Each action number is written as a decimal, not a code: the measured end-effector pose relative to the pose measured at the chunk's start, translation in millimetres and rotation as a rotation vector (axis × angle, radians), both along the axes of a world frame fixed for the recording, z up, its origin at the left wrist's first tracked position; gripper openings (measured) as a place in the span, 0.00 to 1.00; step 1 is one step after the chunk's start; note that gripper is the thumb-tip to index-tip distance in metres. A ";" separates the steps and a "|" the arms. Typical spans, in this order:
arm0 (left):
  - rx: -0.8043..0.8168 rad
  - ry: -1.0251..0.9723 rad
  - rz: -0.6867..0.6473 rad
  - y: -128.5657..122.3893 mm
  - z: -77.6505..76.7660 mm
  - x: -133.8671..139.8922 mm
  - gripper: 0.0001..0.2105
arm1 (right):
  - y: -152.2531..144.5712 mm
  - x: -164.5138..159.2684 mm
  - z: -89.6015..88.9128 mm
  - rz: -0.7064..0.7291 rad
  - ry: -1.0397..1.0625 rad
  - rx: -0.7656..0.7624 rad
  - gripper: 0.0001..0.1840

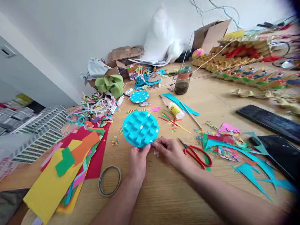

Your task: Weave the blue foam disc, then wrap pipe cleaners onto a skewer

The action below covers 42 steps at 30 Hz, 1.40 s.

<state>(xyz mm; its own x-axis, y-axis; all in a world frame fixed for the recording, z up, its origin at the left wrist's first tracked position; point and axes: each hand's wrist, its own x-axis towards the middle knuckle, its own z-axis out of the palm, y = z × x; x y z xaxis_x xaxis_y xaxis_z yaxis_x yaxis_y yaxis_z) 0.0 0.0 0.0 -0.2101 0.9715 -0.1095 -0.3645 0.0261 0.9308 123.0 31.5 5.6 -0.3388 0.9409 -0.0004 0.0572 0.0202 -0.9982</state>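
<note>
Above a wooden worktop (161, 190), the left hand (139, 156) pinches the near rim of a bumpy turquoise disc (137, 131), likely light, easily crushed and best held by its edge, where the right hand (172, 153) bunches its fingers, their hold unclear.

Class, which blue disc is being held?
The nearest, bumpy-topped disc: the left hand grips its edge, whereas the white-patterned disc beyond it is touched by neither hand.

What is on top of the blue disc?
Small white bits and raised blue shapes show on the blue disc. Its underside and whatever the left hand covers are hidden.
</note>
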 end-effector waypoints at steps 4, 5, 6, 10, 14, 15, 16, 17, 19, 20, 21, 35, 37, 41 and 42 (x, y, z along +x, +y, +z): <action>-0.011 -0.009 0.001 0.6 -1.0 1.2 0.09 | -1.2 3.4 0.4 -0.013 0.029 -0.027 0.15; -0.015 -0.009 0.003 0.8 -1.1 1.1 0.09 | -1.3 3.7 0.7 -0.018 0.037 -0.028 0.15; -0.018 -0.010 0.005 0.8 -1.1 0.9 0.09 | -1.5 3.9 1.2 -0.021 0.043 -0.025 0.15; -0.017 -0.017 0.003 0.8 -0.3 0.6 0.09 | -1.1 3.6 4.6 -0.021 0.056 -0.008 0.15; -0.034 -0.031 0.017 1.7 1.8 0.7 0.09 | 4.3 8.4 9.2 0.000 0.038 0.019 0.14; -0.048 -0.041 0.033 2.3 2.4 0.1 0.10 | 6.7 11.2 10.2 0.026 0.007 0.034 0.13; -0.062 -0.053 0.058 3.1 2.8 -0.9 0.10 | 9.4 14.6 11.1 0.064 -0.041 0.052 0.13; -0.075 -0.068 0.086 4.0 3.2 -2.2 0.10 | 12.2 18.5 11.9 0.114 -0.102 0.072 0.13; -0.091 -0.093 0.139 6.0 3.9 -5.7 0.11 | 17.1 26.4 13.2 0.223 -0.243 0.111 0.13; -0.093 -0.103 0.162 6.9 4.2 -7.4 0.11 | 18.9 29.9 13.8 0.275 -0.308 0.126 0.12; -0.091 -0.110 0.181 7.6 4.5 -8.9 0.11 | 20.1 32.7 14.6 0.322 -0.364 0.138 0.12; -0.050 -0.105 0.195 7.9 5.9 -11.4 0.10 | 20.4 37.6 18.2 0.485 -0.543 0.196 0.11; -0.059 -0.104 0.191 7.5 6.2 -10.9 0.10 | 21.6 38.4 19.0 0.442 -0.515 0.169 0.10; -0.090 -0.109 0.150 6.1 8.1 -9.9 0.11 | 24.8 40.6 23.5 0.259 -0.365 0.122 0.13; -0.098 -0.112 0.130 5.8 8.9 -9.8 0.11 | 25.8 41.4 24.9 0.197 -0.295 0.109 0.14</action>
